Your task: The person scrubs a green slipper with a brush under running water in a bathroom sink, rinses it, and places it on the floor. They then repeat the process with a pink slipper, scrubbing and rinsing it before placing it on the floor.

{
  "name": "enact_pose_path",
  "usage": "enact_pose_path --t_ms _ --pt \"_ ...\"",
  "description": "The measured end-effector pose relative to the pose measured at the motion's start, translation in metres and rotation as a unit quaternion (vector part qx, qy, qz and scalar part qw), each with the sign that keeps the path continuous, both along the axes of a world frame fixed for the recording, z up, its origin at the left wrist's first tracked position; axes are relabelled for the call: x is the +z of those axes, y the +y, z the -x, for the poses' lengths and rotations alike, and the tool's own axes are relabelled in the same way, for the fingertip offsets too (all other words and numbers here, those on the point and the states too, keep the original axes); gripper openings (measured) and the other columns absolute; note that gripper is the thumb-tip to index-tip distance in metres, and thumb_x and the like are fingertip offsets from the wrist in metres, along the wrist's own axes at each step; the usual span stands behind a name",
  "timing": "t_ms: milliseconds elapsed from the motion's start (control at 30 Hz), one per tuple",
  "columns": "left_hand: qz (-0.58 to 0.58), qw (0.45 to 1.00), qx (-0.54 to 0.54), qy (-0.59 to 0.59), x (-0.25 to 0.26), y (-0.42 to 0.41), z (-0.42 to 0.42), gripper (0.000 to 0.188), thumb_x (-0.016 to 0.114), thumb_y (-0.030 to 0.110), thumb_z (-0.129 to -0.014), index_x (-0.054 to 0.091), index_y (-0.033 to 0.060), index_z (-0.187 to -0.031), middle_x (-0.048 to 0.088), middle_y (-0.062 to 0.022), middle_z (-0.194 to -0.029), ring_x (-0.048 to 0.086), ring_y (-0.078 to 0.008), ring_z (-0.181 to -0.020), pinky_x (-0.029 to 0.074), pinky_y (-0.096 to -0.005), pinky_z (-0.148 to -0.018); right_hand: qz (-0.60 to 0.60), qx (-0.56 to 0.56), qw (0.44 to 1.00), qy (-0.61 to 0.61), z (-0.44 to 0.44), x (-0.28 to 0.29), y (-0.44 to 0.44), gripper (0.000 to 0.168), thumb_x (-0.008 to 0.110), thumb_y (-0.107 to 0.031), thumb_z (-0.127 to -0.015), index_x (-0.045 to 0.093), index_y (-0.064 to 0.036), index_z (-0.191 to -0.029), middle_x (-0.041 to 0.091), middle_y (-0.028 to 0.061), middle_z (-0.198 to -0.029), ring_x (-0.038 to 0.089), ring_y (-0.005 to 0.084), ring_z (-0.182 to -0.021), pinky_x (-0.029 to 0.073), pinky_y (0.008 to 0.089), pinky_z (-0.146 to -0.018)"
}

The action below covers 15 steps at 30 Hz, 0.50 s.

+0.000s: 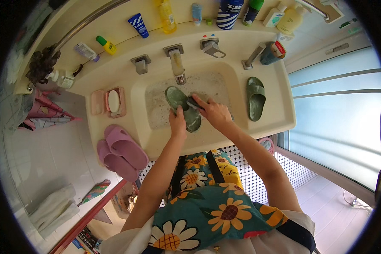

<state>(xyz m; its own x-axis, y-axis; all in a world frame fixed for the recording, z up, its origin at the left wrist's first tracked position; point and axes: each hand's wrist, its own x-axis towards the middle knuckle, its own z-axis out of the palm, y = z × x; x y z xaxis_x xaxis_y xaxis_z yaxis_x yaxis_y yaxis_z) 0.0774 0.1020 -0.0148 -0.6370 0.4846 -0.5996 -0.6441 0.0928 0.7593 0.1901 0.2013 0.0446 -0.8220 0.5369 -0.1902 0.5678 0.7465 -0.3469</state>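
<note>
Over the sink basin point(154, 117), my left hand point(178, 123) grips a wet green slide slipper point(175, 96) by its side, thumb on top. My right hand point(216, 113) holds a dark scrub brush point(194, 103) against the slipper's strap, the index finger stretched along it. Whitish suds streak the slipper. Cloudy water with bubbles lies in the basin beneath. The matching green slipper point(256, 100), also with whitish suds, rests on the right side of the counter. A small dark piece shows beside my right wrist; what it is stays hidden.
A tap spout point(177, 65) hangs just beyond the slipper, between two handles. Pink slippers point(123, 152) overlap at the counter's left front edge, near a soap dish point(122, 109) with white soap. Bottles and tubes line the back ledge. A cup point(270, 55) stands back right.
</note>
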Motion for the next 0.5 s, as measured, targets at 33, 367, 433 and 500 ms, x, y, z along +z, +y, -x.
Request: enact_pose_path --t_ms 33,367,433,500 --pt "0.018 1.0 -0.003 0.008 -0.001 0.003 0.001 0.039 0.045 0.025 -0.089 0.038 0.0016 -0.12 0.049 -0.012 -0.112 0.053 -0.0244 -0.099 0.048 -0.0373 -0.076 -0.006 -0.021 1.0 0.006 0.001 0.0 0.004 0.057 0.052 -0.026 -0.083 0.026 -0.035 -0.133 0.053 0.0148 -0.087 0.059 0.0314 -0.064 0.049 0.0388 -0.053" --pt "-0.159 0.967 -0.192 -0.045 0.018 -0.006 0.005 0.061 0.072 0.003 -0.065 0.04 0.0036 -0.117 0.052 -0.0078 -0.11 0.051 -0.0201 -0.103 0.044 -0.0337 -0.088 0.077 -0.059 0.984 0.15 0.0 -0.002 0.003 0.049 0.051 -0.027 -0.083 0.036 -0.033 -0.13 0.053 0.0139 -0.077 0.058 0.0332 -0.065 0.048 0.0407 -0.058" --pt "-0.124 0.961 -0.248 -0.01 0.017 -0.006 0.017 0.057 0.07 -0.001 -0.064 0.044 0.0028 -0.114 0.054 -0.0075 -0.107 0.053 -0.02 -0.101 0.045 -0.033 -0.087 0.052 0.065 0.983 0.165 -0.003 0.015 0.004 0.05 0.052 -0.027 -0.082 0.037 -0.033 -0.129 0.052 0.0124 -0.075 0.057 0.0318 -0.063 0.048 0.0396 -0.057" --pt "-0.08 0.954 -0.288 0.003 0.027 -0.006 0.026 0.054 0.068 -0.004 -0.063 0.046 0.0025 -0.111 0.056 -0.0078 -0.105 0.055 -0.0198 -0.098 0.046 -0.0324 -0.085 0.052 0.113 0.98 0.152 -0.011 0.017 0.009 0.051 0.054 -0.027 -0.081 0.037 -0.034 -0.129 0.052 0.011 -0.074 0.057 0.0304 -0.062 0.048 0.0386 -0.056"
